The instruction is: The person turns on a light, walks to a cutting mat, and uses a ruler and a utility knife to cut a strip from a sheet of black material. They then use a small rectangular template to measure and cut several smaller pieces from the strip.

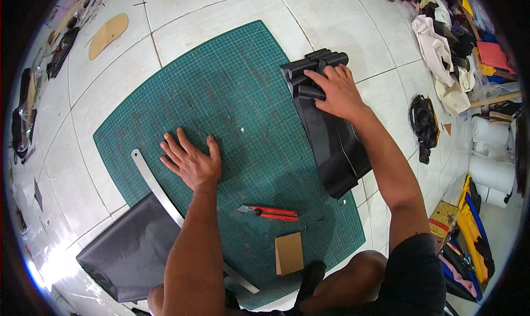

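Observation:
My left hand [191,160] lies flat on the green cutting mat [243,112], fingers spread, holding nothing. At the mat's right edge, my right hand [338,91] reaches over several small rolls of black sheet material [302,67], its thumb and fingers bent around them. The rolls rest at the upper end of a larger folded black sheet [334,156], which overlaps the mat and the floor. Between my forearms lies a red utility knife [276,213] with its blade end pointing left. A metal ruler [157,189] runs beneath my left forearm, partly hidden.
Black sheet material [130,250] lies at the lower left, partly under the ruler. A folded brown card [289,253] sits near my knees. On the tiled floor are a brown oval piece [108,36] and a black bundle [423,128]. Fabric scraps [441,62] and white rolls [490,167] line the right side.

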Demonstrator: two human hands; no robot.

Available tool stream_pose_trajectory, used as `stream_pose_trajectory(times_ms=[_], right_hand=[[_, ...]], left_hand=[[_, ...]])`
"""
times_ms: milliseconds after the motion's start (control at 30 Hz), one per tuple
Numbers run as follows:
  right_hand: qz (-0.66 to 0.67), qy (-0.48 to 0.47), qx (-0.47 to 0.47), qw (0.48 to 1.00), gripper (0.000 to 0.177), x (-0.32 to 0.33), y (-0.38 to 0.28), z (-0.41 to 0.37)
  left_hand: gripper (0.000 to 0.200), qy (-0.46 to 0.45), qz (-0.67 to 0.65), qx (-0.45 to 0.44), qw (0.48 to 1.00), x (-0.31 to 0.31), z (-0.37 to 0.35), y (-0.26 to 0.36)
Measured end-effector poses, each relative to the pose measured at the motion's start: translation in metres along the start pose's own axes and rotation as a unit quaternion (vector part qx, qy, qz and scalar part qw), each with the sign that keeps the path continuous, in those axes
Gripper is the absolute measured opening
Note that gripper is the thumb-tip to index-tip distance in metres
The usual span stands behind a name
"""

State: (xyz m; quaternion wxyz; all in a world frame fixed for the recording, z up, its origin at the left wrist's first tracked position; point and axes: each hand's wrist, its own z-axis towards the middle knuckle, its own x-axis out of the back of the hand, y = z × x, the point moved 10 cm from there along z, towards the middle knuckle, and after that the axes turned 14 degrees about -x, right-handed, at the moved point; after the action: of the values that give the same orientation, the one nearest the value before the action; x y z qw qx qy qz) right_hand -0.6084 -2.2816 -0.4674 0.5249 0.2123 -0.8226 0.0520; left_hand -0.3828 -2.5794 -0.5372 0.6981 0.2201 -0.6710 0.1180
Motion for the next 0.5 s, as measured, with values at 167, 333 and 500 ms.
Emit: stream_pose_trajectory(times_ms=[167, 333, 500], right_hand=[[0.034, 0.046, 0.029, 0.998, 0.059, 0.016, -0.008, -0.001], [0.018, 0.055, 0.04, 0.998, 0.045, 0.017, -0.014, 0.001], [0.052, -0.005, 0.059, 0.997, 0.038, 0.02, -0.015, 0.002]], left_hand=[[0.084, -0.007, -0.001, 0.005, 1.0, 0.0, 0.0, 0.0], [0.084, -0.009, -0.002, 0.004, 1.0, 0.0, 0.0, 0.0], [0.083, -0.006, -0.002, 0.001, 1.0, 0.001, 0.0, 0.001]])
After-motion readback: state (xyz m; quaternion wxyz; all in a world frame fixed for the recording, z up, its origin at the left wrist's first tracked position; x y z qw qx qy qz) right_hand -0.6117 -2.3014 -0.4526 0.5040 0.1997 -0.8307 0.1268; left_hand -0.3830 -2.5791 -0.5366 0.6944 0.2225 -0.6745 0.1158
